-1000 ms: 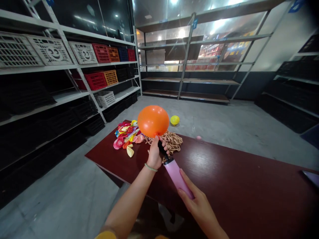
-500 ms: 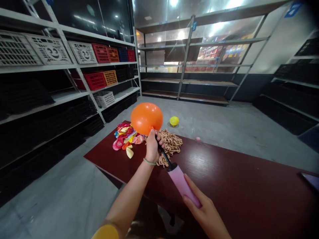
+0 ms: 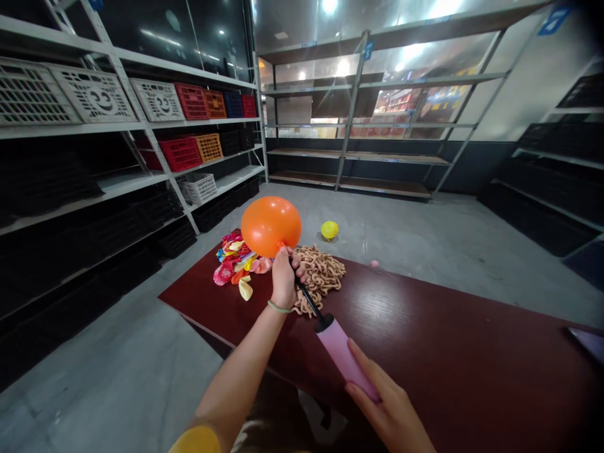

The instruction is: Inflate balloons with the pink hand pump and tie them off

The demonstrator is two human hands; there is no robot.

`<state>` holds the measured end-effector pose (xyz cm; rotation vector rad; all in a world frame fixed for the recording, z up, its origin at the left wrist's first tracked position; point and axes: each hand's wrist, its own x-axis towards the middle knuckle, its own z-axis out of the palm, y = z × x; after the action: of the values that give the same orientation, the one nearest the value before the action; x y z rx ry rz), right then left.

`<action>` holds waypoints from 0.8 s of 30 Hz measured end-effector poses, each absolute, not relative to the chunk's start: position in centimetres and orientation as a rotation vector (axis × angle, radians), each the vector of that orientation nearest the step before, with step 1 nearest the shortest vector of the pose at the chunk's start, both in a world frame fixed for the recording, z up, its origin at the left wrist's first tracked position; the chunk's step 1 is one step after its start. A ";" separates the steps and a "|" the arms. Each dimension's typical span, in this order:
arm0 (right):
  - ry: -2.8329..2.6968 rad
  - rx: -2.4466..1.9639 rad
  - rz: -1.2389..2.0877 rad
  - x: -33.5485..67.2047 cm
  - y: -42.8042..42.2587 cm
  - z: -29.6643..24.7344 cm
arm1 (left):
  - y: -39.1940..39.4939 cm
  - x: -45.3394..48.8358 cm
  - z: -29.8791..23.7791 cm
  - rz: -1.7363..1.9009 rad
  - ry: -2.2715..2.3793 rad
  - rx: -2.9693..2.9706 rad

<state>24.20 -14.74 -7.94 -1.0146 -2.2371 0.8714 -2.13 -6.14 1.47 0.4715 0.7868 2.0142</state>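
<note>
Head view, items in hand and on table.

Item 1: glossy orange inflated rubber balloon, held above the far left part of the dark red-brown wooden table. Your left hand is closed around its neck and the black upper end of the pump; this hold probably secures the neck against slipping and leaking. Whether the neck sits over a nozzle is hidden by your fingers.

Item 2: pink plastic cylindrical hand pump, slanting from your left hand down to your right. Your right hand is wrapped around the lower barrel, likely so that the two ends can be worked against each other. A length of thin black rod shows between barrel and left hand.

Item 3: loose pile of limp multicoloured balloons, on the table to the left, presumably set there for easy reach.

Item 4: heap of tan, twisted, rope-like pieces, just beside your left hand; material uncertain.

Condition of item 1: full, rounded, wider than tall as pictured, smooth, bright highlights on top, no wrinkles visible, tapering to a short neck at your thumb.
</note>
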 end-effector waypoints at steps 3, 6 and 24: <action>-2.269 -1.004 0.789 26.1 -15.3 -8.6 | -5.8 -2.3 2.1 2.022 0.781 0.456; -2.253 -1.046 0.787 25.9 -15.3 -8.4 | -5.9 -1.7 2.4 2.020 0.792 0.442; -2.221 -1.122 0.874 23.9 -14.3 -7.7 | -6.5 -1.2 0.5 1.982 0.821 0.418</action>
<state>23.93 -14.32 -7.75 -1.1217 -2.2209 0.8741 -1.24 -6.48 0.48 0.4181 0.8209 1.9824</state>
